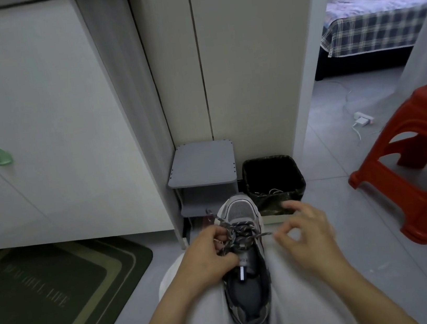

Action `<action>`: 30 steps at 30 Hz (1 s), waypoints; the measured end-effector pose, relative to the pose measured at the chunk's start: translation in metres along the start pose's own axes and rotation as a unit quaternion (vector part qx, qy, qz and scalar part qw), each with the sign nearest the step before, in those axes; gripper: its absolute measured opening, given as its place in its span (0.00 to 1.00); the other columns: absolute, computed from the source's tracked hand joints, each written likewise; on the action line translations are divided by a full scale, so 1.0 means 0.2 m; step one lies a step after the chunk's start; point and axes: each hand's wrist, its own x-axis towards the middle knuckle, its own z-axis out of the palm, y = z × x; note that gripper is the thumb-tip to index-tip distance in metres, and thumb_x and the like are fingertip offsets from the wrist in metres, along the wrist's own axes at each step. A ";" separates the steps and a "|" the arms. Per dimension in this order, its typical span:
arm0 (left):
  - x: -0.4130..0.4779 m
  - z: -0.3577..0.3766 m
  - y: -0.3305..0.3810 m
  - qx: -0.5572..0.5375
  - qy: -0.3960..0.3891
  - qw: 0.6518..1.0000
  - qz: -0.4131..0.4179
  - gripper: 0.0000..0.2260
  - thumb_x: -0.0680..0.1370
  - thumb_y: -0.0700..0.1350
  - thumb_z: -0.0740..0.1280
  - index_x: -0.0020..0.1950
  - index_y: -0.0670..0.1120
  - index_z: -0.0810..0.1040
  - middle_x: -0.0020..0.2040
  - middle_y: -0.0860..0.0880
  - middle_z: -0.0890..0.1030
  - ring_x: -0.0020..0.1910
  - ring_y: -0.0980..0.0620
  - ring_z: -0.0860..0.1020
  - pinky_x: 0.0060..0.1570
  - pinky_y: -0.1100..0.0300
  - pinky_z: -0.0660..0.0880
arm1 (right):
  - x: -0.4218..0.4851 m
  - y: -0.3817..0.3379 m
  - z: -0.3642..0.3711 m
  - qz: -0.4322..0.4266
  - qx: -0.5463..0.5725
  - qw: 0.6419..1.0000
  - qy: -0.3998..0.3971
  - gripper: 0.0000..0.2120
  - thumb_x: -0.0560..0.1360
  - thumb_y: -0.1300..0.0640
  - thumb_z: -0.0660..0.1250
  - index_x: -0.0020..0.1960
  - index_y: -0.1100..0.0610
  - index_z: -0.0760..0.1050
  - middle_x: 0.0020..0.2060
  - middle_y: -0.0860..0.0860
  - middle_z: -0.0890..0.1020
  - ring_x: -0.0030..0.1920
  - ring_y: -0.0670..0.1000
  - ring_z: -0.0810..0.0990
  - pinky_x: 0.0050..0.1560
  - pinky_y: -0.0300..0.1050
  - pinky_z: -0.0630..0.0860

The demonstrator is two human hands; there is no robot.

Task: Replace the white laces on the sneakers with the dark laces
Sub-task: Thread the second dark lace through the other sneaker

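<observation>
The sneaker lies wedged between the person's 2 legs in pale trousers, heel towards the body and toe pointing away, out past the knees. Both hands sit at its front half, 1 on each side of the eyelet rows.

The left hand rests against the left edge of the shoe, its fingers curled round strands of the dark lace where they bunch beside the eyelets. 1 free length of that lace runs up and away past the knuckles, ending near the toe's left side. The right hand is held just off the right edge of the shoe. Its thumb and forefinger close in a small pinch on the other end of the lace, which stretches out sideways from the eyelets, while the remaining fingers fan out loosely above.

The sneaker is grey and white with a mesh toe panel, a dark tongue and collar, and 2 pale reflective tabs, 1 on the tongue and 1 at the heel. The lace is dark with pale flecks and crosses the upper eyelets in a loose tangle.

Beyond the toe stands a bin with a black liner, thin white strands lying inside it, and a small grey shelf unit just to its left. A red plastic stool stands on the tiled floor to the right, and a green doormat lies to the left below a white cabinet.
</observation>
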 end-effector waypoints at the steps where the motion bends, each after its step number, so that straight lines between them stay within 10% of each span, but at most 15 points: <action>1: 0.00 0.00 -0.01 -0.008 0.004 1.000 -0.005 0.21 0.60 0.50 0.65 0.53 0.55 0.71 0.49 0.57 0.77 0.46 0.59 0.77 0.51 0.62 0.76 | -0.01 0.08 -0.06 0.031 0.019 0.999 0.014 0.14 0.69 0.57 0.73 0.29 0.46 0.72 0.59 0.41 0.73 0.65 0.50 0.65 0.65 0.52 0.61; 8: 0.01 0.02 -0.01 -0.009 0.015 1.000 0.019 0.20 0.65 0.45 0.68 0.56 0.55 0.70 0.49 0.55 0.75 0.43 0.59 0.75 0.43 0.72 0.72 | -0.03 0.20 -0.17 0.103 -0.158 0.982 -0.011 0.08 0.70 0.43 0.70 0.36 0.45 0.77 0.56 0.44 0.77 0.57 0.50 0.73 0.55 0.47 0.62; 12: -0.03 0.05 -0.02 0.058 0.065 0.995 0.056 0.16 0.69 0.45 0.68 0.56 0.53 0.74 0.50 0.55 0.73 0.45 0.60 0.74 0.43 0.73 0.68 | 0.06 -0.04 -0.04 -0.096 -0.144 0.982 0.075 0.10 0.70 0.43 0.68 0.47 0.47 0.81 0.46 0.48 0.77 0.48 0.54 0.76 0.49 0.51 0.68; 16: -0.08 0.10 -0.06 0.166 0.142 0.972 0.089 0.14 0.70 0.53 0.64 0.55 0.52 0.75 0.48 0.55 0.73 0.47 0.55 0.74 0.43 0.64 0.69 | 0.08 -0.23 0.15 -0.248 -0.221 0.940 -0.075 0.06 0.70 0.47 0.68 0.43 0.47 0.82 0.44 0.47 0.74 0.48 0.53 0.74 0.46 0.48 0.66; 21: -0.09 0.09 -0.08 0.183 0.165 0.964 0.102 0.15 0.70 0.55 0.60 0.54 0.52 0.76 0.46 0.55 0.74 0.46 0.54 0.74 0.42 0.63 0.70 | 0.10 -0.26 0.21 -0.200 -0.244 0.939 -0.136 0.11 0.76 0.46 0.62 0.54 0.47 0.79 0.52 0.48 0.73 0.57 0.50 0.69 0.55 0.46 0.62; 30: -0.07 0.12 -0.12 0.198 0.225 0.951 0.078 0.10 0.66 0.54 0.61 0.35 0.52 0.79 0.32 0.55 0.77 0.34 0.55 0.75 0.31 0.62 0.72 | 0.05 -0.02 -0.01 -0.070 -0.048 0.995 -0.046 0.09 0.67 0.55 0.76 0.32 0.45 0.79 0.33 0.45 0.74 0.35 0.45 0.73 0.40 0.47 0.72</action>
